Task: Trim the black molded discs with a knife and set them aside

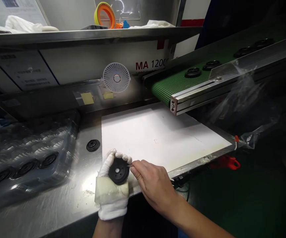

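Note:
My left hand [112, 185], in a white glove with a pale band round the palm, is closed round a black round part [118, 171] with a hole in its middle. My right hand [155, 181] is bare and pinches a thin metal tool [130, 165], whose tip touches or nearly touches the part's right rim. Most of that tool is hidden by my fingers, so its kind does not show. Left of the gloved fingers, a second black ringed part [92, 145] lies on the steel table [83, 178].
A white sheet [143, 129] covers the table's middle. At the left is a clear plastic tray [66, 158] with several black parts. A green conveyor belt [172, 84] carrying more parts slopes in from the right. A small fan [116, 77] stands behind, under a steel shelf [83, 35].

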The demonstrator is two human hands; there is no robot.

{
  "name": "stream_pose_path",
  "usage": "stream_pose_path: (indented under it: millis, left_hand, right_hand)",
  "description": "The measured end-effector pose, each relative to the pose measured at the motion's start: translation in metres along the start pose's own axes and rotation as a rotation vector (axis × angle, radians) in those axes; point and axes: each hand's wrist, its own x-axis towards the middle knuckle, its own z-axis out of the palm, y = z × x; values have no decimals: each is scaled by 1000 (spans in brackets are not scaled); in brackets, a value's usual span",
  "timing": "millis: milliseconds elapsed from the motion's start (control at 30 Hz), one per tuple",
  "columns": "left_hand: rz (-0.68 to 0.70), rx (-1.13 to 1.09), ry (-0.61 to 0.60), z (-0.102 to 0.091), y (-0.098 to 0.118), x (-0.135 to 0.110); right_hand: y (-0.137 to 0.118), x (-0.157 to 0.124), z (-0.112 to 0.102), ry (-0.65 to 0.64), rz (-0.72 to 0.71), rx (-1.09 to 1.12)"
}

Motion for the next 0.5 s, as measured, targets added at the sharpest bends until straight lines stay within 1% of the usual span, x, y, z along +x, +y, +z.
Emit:
stream_pose_path:
  millis: [167,333,367,500]
  left_hand:
    - [-16,-51,55,4,0,2]
    - [59,-28,52,0,-2,10]
    - [44,-2,35,-1,-1,10]
    - [-120,141,-56,-3,10,7]
  right_hand:
    - [-7,-5,8,-24,20,4]
    - [-14,-9,14,-13,15,36]
    - [-13,-8,14,-16,16,45]
    - [-7,-5,10,-16,14,71]
